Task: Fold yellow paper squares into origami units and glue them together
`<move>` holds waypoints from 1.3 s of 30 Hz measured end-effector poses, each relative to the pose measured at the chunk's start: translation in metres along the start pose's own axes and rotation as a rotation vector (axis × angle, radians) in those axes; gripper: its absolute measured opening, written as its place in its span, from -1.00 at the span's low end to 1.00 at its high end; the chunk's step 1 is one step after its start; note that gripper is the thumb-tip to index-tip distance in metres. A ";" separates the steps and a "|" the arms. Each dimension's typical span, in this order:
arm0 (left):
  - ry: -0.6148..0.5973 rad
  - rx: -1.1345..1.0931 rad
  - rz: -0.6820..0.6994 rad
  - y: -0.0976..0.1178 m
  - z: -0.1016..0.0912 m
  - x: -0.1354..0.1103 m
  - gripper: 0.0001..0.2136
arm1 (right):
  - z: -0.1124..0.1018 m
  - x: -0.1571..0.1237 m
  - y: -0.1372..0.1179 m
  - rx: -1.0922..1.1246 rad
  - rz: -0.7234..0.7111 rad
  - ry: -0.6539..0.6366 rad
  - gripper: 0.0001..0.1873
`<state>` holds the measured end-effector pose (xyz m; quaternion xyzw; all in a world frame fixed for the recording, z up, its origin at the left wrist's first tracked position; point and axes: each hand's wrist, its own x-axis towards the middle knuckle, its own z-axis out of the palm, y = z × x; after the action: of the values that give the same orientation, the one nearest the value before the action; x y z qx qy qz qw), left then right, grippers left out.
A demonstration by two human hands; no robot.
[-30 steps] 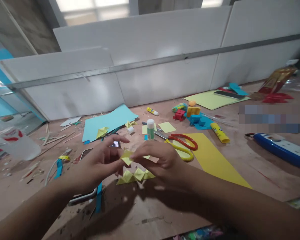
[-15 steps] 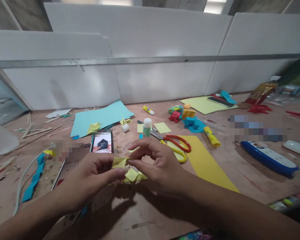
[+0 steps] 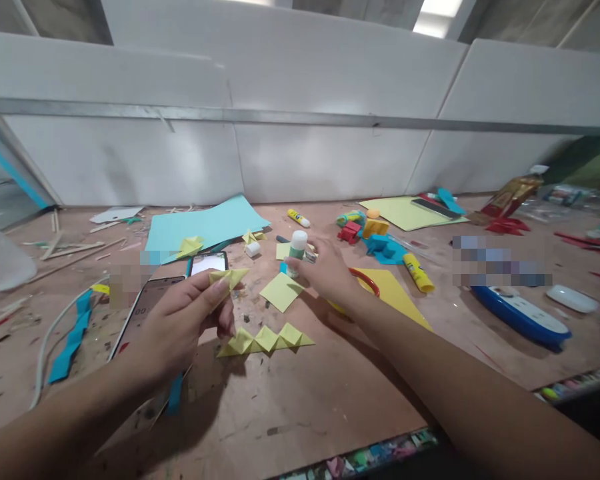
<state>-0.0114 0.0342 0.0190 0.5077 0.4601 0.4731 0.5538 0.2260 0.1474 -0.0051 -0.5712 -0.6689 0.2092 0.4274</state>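
Note:
My left hand [image 3: 193, 310] pinches a small folded yellow paper piece [image 3: 230, 276] between thumb and fingers, raised above the table. My right hand [image 3: 327, 270] is closed around a white-capped glue stick [image 3: 298, 248], which stands upright; its thumb is in front and the other fingers are partly hidden behind. Below and between my hands lies a joined row of folded yellow paper pieces [image 3: 267, 339]. A flat yellow paper square [image 3: 282, 292] rests just in front of the glue stick. Beside my right wrist, scissors with a red handle [image 3: 367, 280] are mostly covered by the arm.
Two phones, one dark [image 3: 153, 297] and one with a lit screen [image 3: 207, 263], lie left of centre. Blue sheets [image 3: 205, 227] are behind them. Yellow card [image 3: 400, 293], a yellow tube [image 3: 419, 273] and a blue-white power strip [image 3: 520, 317] are on the right. A cable [image 3: 47, 340] runs at left.
My right hand has left the folded paper and moved forward to the glue stick. My left hand has lifted the piece slightly, leaving the yellow row below in plain view.

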 end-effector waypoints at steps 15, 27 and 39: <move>0.151 0.054 0.094 0.004 -0.001 0.002 -0.65 | -0.018 -0.060 -0.049 -0.080 -0.746 -0.096 -0.61; 0.237 0.538 0.304 0.000 0.006 -0.013 -0.65 | -0.017 -0.066 -0.056 -0.018 -0.719 -0.066 -0.64; 0.220 0.496 0.230 -0.001 0.007 -0.016 -0.69 | -0.020 -0.071 -0.055 -0.177 -0.779 -0.007 -0.66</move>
<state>-0.0065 0.0179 0.0188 0.6220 0.5583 0.4580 0.3027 0.2093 0.0621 0.0243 -0.3086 -0.8523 -0.0252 0.4216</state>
